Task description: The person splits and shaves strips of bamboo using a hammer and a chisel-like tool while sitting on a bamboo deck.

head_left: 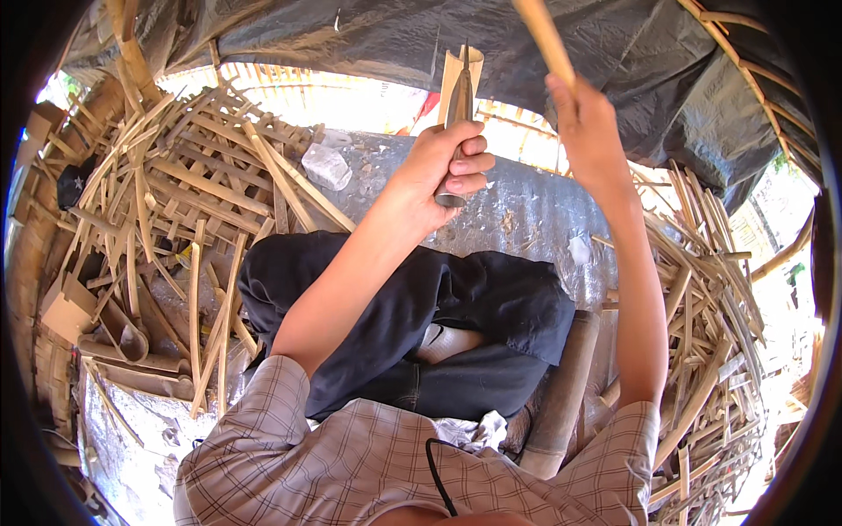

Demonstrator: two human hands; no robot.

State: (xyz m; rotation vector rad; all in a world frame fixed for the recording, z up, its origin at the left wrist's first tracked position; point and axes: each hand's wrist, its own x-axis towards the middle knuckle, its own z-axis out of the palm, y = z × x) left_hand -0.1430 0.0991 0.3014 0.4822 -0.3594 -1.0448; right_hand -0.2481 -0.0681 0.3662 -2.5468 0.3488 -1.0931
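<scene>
My left hand [438,167], at the top middle, is closed round the dark, rounded handle of a knife [460,105] whose narrow blade points up. A pale curved piece of bamboo [474,63] stands right behind the blade; whether the blade touches it, I cannot tell. Raised at the upper right, my right hand [586,127] is wrapped round a pale wooden stick [545,39], slightly blurred, its far end cut off by the picture's top edge. The stick is apart from the knife. Below both hands are my crossed legs in black trousers [386,289].
Split bamboo strips [210,167] are heaped at the left, with more strips [702,289] at the right. A thick bamboo pole [563,394] lies beside my right leg. A grey sheet [535,206] spreads ahead, and dark plastic sheeting [386,44] hangs beyond it. A cardboard box [68,309] sits far left.
</scene>
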